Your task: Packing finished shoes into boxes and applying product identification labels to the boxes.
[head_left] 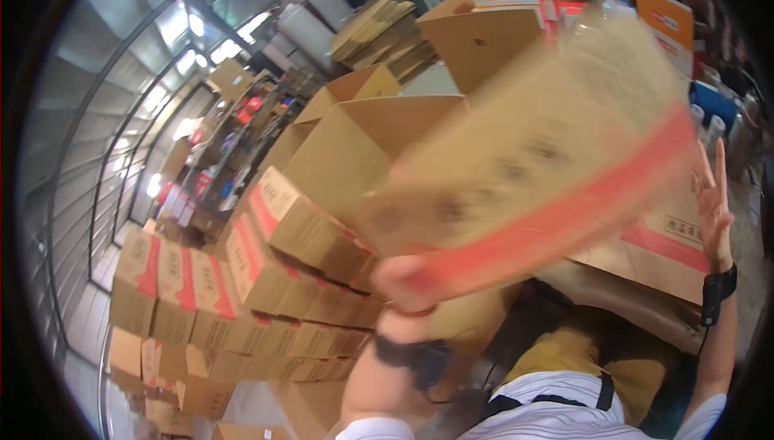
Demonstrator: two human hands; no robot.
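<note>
— So, location of the brown carton (524, 142), and present hold?

— Raised across the centre and right of the head view; tilted, right end higher; red band (556, 218) along the lower edge; printed face smeared by motion blur; left hand (399, 279) at the lower left corner, apparently curled tight around it, finger detail too blurred to read; right hand (715, 206) just beside the right end, unfolded, fingers extended and apart, gripping nothing visible; contact with the cardboard there: cannot tell.

— And weight?

— Contents hidden, so not measurable by eye; probably light to moderate, judging from one curled hand at a corner; to be treated as uneven until felt.

— Stiffness, grip?

— Likely stiff at edges and corners, softer at mid-panel; liable to dent under a hard squeeze; probably not very slippery, given plain, matt-looking cardboard; fragility of any contents unknown.

— Best place to take hold?

— Low at opposite ends; palms against the short walls, fingers under the bottom edges; avoid pressing the middle of the broad face; avoid loading one corner alone, for risk of twist or crush; mind the open-topped carton (322, 158) just behind and the stacked cartons (214, 291) to the left.
</note>
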